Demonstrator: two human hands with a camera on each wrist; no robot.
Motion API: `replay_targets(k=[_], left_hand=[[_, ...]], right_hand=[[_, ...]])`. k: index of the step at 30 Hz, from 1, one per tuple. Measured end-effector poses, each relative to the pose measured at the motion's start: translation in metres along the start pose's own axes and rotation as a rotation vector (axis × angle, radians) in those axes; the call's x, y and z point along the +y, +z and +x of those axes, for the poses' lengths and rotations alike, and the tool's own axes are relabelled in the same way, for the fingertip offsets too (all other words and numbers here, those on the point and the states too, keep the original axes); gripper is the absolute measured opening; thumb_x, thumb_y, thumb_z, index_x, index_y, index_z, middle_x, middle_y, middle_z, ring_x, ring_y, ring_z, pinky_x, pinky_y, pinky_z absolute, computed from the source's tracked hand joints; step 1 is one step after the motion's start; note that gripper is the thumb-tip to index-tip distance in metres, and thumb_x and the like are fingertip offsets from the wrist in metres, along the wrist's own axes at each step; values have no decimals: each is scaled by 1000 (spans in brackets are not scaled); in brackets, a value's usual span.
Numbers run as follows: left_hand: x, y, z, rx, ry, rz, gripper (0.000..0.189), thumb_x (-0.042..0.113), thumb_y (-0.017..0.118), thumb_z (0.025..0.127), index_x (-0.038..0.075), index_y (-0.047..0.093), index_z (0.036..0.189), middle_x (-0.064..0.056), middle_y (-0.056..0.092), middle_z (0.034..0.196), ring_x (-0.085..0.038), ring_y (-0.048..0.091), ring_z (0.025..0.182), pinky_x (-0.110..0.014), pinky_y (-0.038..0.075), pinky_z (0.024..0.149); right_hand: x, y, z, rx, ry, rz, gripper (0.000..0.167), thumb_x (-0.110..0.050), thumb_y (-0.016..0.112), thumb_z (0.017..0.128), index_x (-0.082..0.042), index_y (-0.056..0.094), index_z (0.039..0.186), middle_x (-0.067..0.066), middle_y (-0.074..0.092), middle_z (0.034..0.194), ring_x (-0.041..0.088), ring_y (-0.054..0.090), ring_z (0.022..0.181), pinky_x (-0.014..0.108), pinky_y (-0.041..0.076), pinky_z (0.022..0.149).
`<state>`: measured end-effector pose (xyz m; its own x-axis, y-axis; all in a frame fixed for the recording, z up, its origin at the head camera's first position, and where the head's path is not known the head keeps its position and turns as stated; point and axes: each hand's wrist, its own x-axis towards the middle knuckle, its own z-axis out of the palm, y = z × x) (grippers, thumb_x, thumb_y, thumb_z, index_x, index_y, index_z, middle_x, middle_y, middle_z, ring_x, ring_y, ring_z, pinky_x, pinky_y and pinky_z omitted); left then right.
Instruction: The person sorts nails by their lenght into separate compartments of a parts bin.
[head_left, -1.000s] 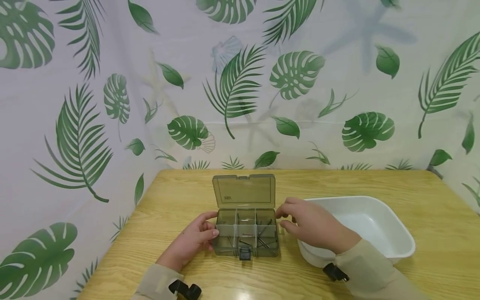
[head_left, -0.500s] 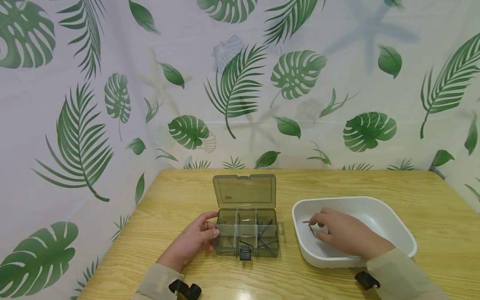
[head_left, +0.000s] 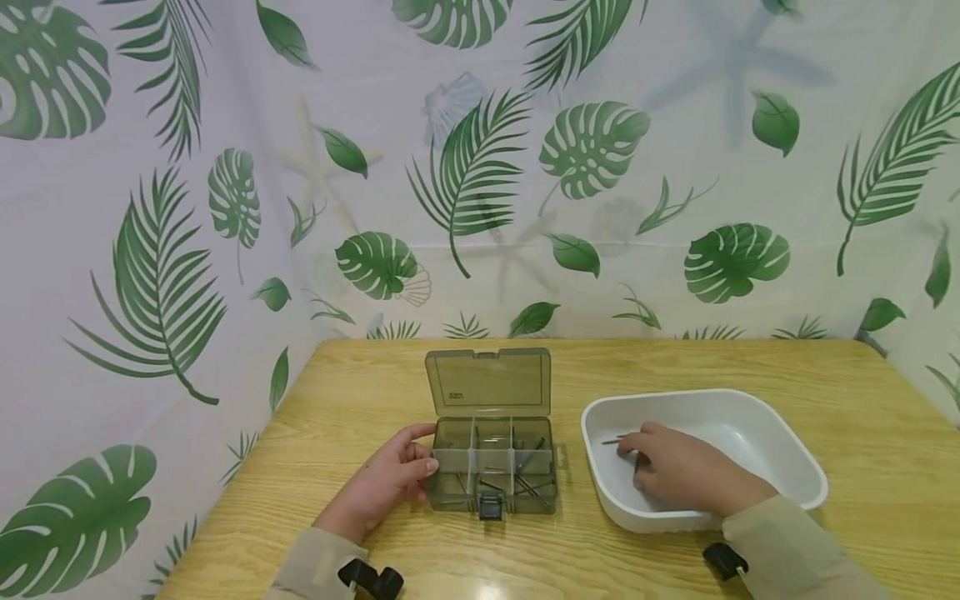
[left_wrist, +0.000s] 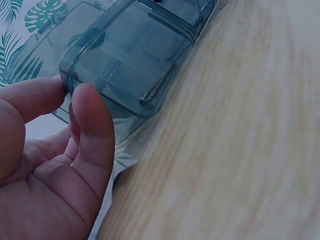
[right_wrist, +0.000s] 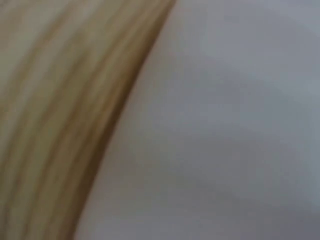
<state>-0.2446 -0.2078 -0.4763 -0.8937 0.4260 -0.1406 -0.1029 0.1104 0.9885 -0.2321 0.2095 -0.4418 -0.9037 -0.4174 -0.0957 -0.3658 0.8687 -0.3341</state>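
Observation:
A smoky clear divided box (head_left: 441,437) stands on the table with its lid (head_left: 489,382) raised. Several dark screws (head_left: 528,483) lie in its compartments, mostly at the right. My left hand (head_left: 386,479) holds the box's left side; the left wrist view has its thumb and forefinger pinching the wall, and a threaded screw (left_wrist: 159,86) shows through the plastic. Inside the white basin (head_left: 765,442), my right hand (head_left: 686,467) reaches down with curled fingers. A screw (head_left: 612,441) lies just left of its fingertips. What is between those fingers is hidden.
The wooden table (head_left: 525,558) carries the box and, to its right, the basin, whose wall (right_wrist: 215,125) fills most of the right wrist view. The box's latch (head_left: 491,505) faces me. A leaf-printed curtain (head_left: 480,250) stands behind the table.
My right hand has gone from beside the box rightward into the basin, then closed its fingers more over a screw there, which is now hidden. The left hand and box have stayed put.

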Motion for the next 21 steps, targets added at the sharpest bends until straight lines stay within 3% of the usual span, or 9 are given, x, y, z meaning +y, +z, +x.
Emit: replay_targets(k=[5, 14, 21], left_hand=[[1, 0, 0, 6, 2, 4, 63, 12, 59, 103, 8, 28, 158, -10, 52, 103, -19, 52, 77, -34, 54, 66], [1, 0, 1, 13, 3, 16, 63, 12, 60, 103, 8, 29, 158, -10, 53, 103, -19, 52, 73, -34, 55, 66], [0, 0, 1, 5, 3, 8, 63, 11, 59, 104, 8, 28, 158, -10, 53, 103, -18, 51, 72, -34, 55, 66]], right_hand=[[4, -1, -2, 31, 18, -31, 20, -6, 70, 86, -14, 70, 105, -5, 56, 93, 11, 52, 82, 39, 49, 76], [10, -5, -8, 35, 22, -36, 15, -9, 71, 87, -20, 62, 84, -5, 50, 85, 12, 47, 73, 34, 45, 68], [14, -3, -8, 43, -10, -58, 16, -9, 67, 92, -19, 60, 81, -7, 51, 80, 11, 46, 71, 34, 44, 66]])
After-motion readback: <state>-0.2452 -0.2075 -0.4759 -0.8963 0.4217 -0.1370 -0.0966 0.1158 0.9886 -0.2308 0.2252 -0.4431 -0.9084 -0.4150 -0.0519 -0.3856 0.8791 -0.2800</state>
